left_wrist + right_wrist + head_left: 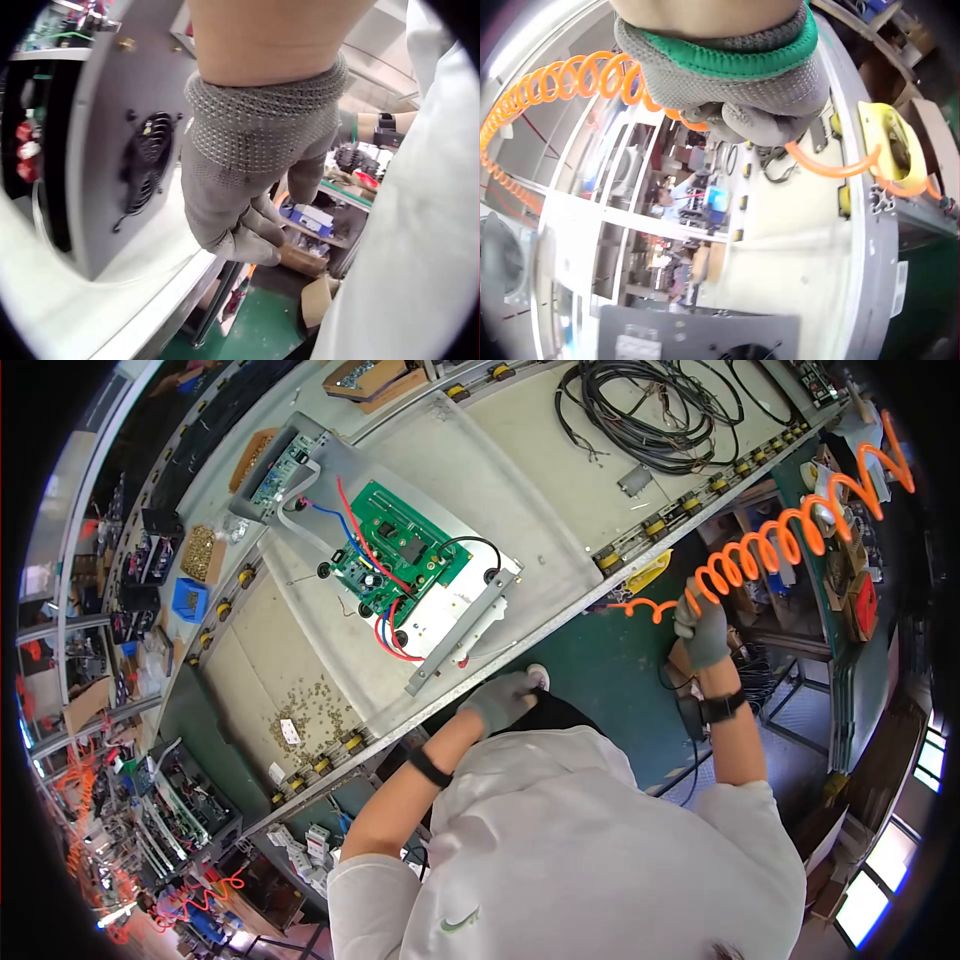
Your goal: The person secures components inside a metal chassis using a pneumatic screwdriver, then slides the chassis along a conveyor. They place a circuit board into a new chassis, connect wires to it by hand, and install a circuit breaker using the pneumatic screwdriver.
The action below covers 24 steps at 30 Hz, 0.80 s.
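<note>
In a grey glove, my right hand (703,628) grips an orange coiled air hose (768,552) out beyond the bench edge. The right wrist view has the gloved fingers curled round the hose (829,169), which runs out on both sides. My left hand (502,703), also gloved, hangs by the bench's front edge with fingers loosely bent and nothing held. Nearest to it is a metal bar (465,630) at the end of an opened unit, whose green circuit board (410,545) carries red, blue and black wires. In the left wrist view, a grey metal panel with a fan (150,161) stands beside that hand.
A bundle of black cable (650,410) lies at the bench's far right. Small brass-coloured parts (315,715) are scattered at the left, near a blue bin (188,600). A yellow holder (892,142) sits by the bench edge. Shelving (790,630) stands at the right.
</note>
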Available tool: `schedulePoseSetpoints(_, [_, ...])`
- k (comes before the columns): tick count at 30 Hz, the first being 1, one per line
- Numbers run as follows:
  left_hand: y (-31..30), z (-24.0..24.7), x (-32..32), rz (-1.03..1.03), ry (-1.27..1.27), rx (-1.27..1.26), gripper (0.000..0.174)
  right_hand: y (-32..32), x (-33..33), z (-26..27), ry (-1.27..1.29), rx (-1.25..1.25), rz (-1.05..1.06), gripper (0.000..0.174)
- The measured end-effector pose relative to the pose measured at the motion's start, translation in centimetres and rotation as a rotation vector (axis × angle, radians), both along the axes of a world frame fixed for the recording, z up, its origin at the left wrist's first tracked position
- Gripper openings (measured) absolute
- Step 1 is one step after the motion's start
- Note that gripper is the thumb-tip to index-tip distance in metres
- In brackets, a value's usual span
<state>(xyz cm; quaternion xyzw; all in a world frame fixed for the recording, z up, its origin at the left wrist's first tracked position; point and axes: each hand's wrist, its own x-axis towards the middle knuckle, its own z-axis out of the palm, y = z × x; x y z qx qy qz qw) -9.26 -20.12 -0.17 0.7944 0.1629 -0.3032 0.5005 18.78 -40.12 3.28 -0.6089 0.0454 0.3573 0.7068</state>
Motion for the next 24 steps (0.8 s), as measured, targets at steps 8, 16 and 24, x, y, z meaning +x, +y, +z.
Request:
schedulePoseSetpoints(8, [-8.0, 1.3, 14.6, 0.181, -0.531, 0.223, 0.050, -1.5, -5.5, 15.6, -0.172, 0.180, 0.190, 0.022])
schedulePoseSetpoints(16, [-13.8, 8.8, 15.7, 0.494, -0.874, -0.331, 0.043, -6.0, -0.7, 9.6, -0.409, 0.012, 0.080, 0.047])
schedulePoseSetpoints(24, [-14.2, 15.8, 14.8, 0.591, -0.818, -0.634, 0.028, -6.0, -11.8, -3.7, 0.214, -0.044, 0.323, 0.044])
